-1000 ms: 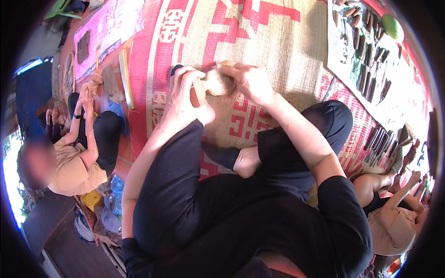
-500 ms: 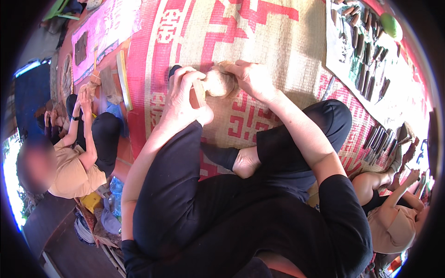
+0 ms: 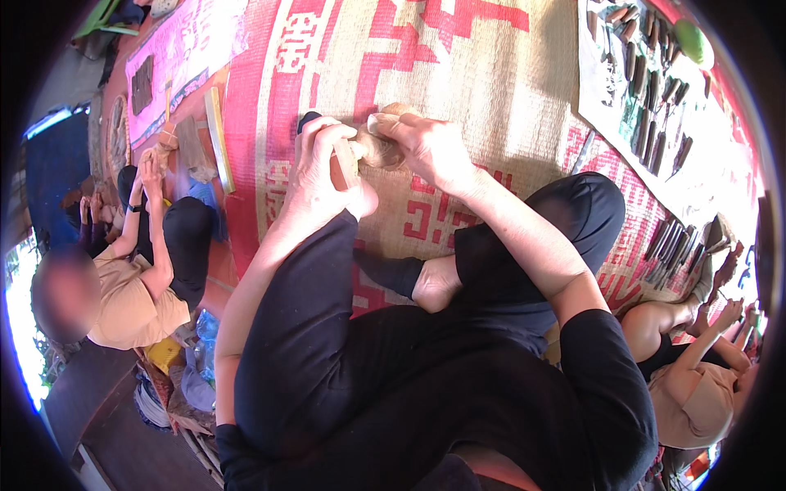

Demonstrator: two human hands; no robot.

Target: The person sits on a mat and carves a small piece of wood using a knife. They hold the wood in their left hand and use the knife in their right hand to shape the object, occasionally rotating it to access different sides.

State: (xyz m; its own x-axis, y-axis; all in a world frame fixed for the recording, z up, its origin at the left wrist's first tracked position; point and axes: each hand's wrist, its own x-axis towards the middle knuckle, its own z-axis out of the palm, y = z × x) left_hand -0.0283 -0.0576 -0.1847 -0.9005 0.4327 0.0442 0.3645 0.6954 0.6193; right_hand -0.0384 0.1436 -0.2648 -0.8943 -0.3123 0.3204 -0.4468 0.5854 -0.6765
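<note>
My left hand (image 3: 315,168) is wrapped round the flat base of a pale wood carving (image 3: 379,153), holding it tilted above the woven mat. The carving's rounded body points right, toward my right hand (image 3: 435,152). That hand is closed, its thumb and fingers pinching a small tan piece (image 3: 383,123) that looks like folded sandpaper, against the carving's upper side. My fingers hide part of both things, and the carving's exact shape cannot be made out.
The red and cream mat (image 3: 483,74) spreads under my hands. Many dark-handled carving tools (image 3: 651,98) lie on a pale sheet at the right, more (image 3: 675,250) below them. A thin tool (image 3: 584,150) lies near my right knee. Co-workers sit at the left (image 3: 135,303) and right (image 3: 692,393).
My right hand has shifted slightly left along the carving, and the tan piece now shows more between its fingers. My left hand holds almost the same place.
</note>
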